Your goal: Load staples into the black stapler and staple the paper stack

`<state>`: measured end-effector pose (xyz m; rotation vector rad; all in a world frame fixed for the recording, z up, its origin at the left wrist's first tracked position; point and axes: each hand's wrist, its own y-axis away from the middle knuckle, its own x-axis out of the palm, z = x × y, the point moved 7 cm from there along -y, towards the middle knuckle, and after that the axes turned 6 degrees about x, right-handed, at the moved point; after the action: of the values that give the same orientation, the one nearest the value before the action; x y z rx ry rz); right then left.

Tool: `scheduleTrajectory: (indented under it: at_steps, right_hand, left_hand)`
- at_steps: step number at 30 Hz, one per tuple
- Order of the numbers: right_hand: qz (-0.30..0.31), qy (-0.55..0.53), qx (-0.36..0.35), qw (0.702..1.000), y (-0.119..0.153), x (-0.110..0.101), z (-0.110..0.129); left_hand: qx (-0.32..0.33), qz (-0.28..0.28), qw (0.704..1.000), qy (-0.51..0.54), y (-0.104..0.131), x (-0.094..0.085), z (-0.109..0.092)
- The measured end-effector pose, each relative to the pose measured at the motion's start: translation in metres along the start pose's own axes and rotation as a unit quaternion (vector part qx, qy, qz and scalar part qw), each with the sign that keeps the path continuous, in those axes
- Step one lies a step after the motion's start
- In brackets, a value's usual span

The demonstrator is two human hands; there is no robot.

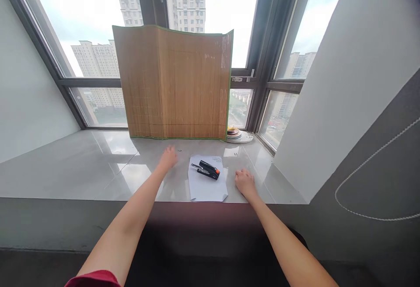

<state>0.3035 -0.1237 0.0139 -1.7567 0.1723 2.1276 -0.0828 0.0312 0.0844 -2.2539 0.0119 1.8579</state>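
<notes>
A black stapler with an orange tip (206, 169) lies on a small stack of white paper (207, 185) near the front edge of a glossy grey window sill (82, 164). My left hand (168, 157) rests flat on the sill just left of the paper, fingers spread, holding nothing. To the right of the paper, my right hand (244, 181) sits on the sill with fingers curled under and nothing visible in it. Neither hand touches the stapler.
A bamboo mat edged in green (175, 83) stands upright against the window behind the paper. A stack of round plates (239, 135) sits at its right foot. A white wall (334, 94) closes the sill on the right; the sill stretches far left.
</notes>
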Motion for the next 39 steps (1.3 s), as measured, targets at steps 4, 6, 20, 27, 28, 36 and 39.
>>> scheduleTrajectory:
  at_steps: [4,6,20,27,28,36,39]
  right_hand:
    - [-0.008,0.004,-0.001,1.0,0.0,0.002,-0.001]
    - [-0.007,0.005,-0.004,1.0,0.0,0.002,-0.001]
    - [-0.006,0.013,-0.01,1.0,0.003,-0.004,0.001]
    - [-0.003,-0.002,-0.014,1.0,0.002,-0.003,0.001]
    - [-0.005,-0.004,-0.013,1.0,0.002,-0.003,0.001]
    - [-0.058,-0.084,-0.08,0.992,0.002,-0.003,0.005]
    - [-0.085,-0.243,-0.147,0.955,-0.001,-0.006,0.024]
  left_hand:
    - [0.049,0.022,0.998,0.026,-0.025,0.021,-0.007]
    - [0.049,0.035,0.998,0.036,-0.025,0.036,-0.006]
    - [0.033,-0.014,0.999,0.034,0.044,0.048,-0.014]
    - [0.089,-0.055,0.993,0.052,0.067,0.051,-0.02]
    - [0.088,-0.056,0.993,0.054,0.066,0.051,-0.019]
    - [0.087,-0.074,0.99,0.086,0.063,0.053,-0.016]
    - [0.093,-0.074,0.987,0.105,0.06,0.05,-0.018]
